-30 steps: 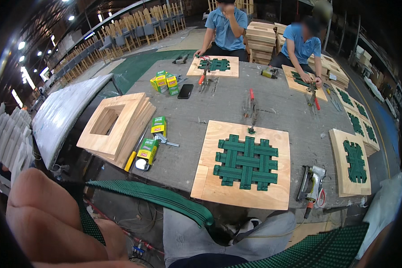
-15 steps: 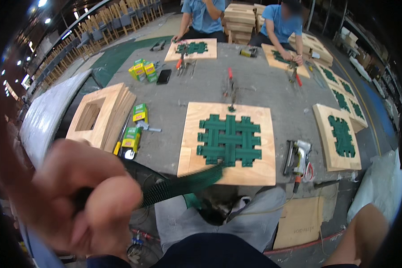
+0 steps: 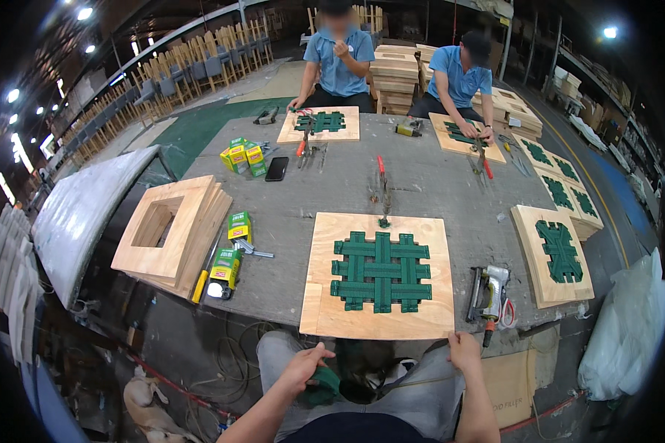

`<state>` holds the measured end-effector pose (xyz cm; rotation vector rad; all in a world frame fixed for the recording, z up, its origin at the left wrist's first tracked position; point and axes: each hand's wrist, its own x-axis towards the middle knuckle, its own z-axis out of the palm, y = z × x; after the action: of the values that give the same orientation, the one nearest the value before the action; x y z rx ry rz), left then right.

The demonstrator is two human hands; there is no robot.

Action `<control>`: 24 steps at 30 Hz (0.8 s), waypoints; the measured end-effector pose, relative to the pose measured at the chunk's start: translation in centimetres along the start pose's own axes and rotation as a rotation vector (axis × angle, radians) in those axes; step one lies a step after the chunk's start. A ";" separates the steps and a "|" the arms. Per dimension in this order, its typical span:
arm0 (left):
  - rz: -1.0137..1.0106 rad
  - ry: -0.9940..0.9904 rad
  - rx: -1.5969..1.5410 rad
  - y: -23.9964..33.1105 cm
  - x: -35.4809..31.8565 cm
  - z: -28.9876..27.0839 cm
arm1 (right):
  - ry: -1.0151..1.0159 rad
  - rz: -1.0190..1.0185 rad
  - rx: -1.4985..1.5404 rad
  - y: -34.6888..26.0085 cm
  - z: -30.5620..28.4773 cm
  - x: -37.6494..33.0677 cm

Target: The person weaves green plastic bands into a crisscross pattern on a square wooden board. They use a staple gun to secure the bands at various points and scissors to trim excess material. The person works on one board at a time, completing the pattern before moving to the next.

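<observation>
A square wooden board (image 3: 318, 244) lies at the table's near edge, its cut-out covered by woven dark green webbing strips (image 3: 382, 272). My right hand (image 3: 464, 350) grips the board's near right corner, thumb at the edge. Just below the near left edge, my left hand (image 3: 307, 367) is open, fingers stretched to the right. Green material (image 3: 324, 385) lies beside it over my lap; whether the hand touches it is unclear. A red-handled clamp tool (image 3: 381, 177) stands at the board's far edge. To the board's right lies a staple gun (image 3: 489, 297).
On the left are stacked wooden frames (image 3: 171, 240), green-yellow boxes (image 3: 224, 266) and a yellow-handled tool (image 3: 199, 286). A phone (image 3: 276, 169) lies farther back. Webbed boards (image 3: 550, 258) stand right. Two people in blue work across the table (image 3: 332, 184). A dog (image 3: 151, 410) lies on the floor.
My left hand has come down from the left to the board's near edge; the green strip stretched from it is no longer seen. My right hand has moved in to the board's corner.
</observation>
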<state>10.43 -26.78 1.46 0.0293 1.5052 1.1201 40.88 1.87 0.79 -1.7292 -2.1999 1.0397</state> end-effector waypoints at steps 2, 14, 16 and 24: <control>0.081 0.061 -0.051 0.4 1.3 1.3 | -0.021 0.094 0.058 -0.7 -0.1 1.0; 0.338 0.380 -0.020 5.5 3.0 -4.5 | -0.425 0.117 0.320 -5.4 5.8 -3.4; 0.319 0.297 0.000 4.8 1.7 -3.3 | -0.436 0.114 0.310 -5.6 6.3 -3.9; 0.452 0.146 -0.365 6.7 -6.1 3.8 | -0.383 -0.508 -0.136 -11.5 2.1 -7.1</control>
<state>11.55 -24.46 10.97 0.0383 1.4361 1.7825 32.93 -6.52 8.19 -0.9643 -2.7875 1.1717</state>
